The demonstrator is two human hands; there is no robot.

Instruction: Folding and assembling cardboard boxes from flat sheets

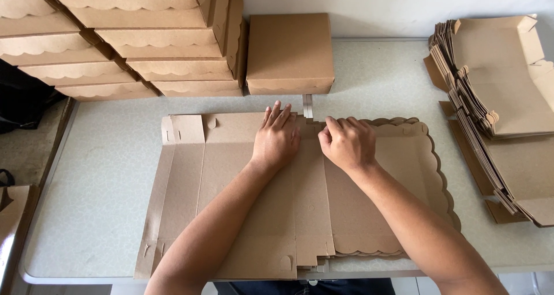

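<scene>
A flat, unfolded brown cardboard box blank (231,203) with a scalloped right edge lies across the pale table (104,179), on top of other flat blanks. My left hand (276,138) presses flat on its far edge, fingers together. Just to the right, my right hand (348,142) curls its fingers onto a small flap at the same far edge. Both hands rest near the blank's middle fold lines.
Folded scalloped-lid boxes (133,41) are stacked at the back left, with one closed box (290,53) beside them. A tall pile of unfolded blanks (502,110) sits at the right. The table's front edge runs along the bottom.
</scene>
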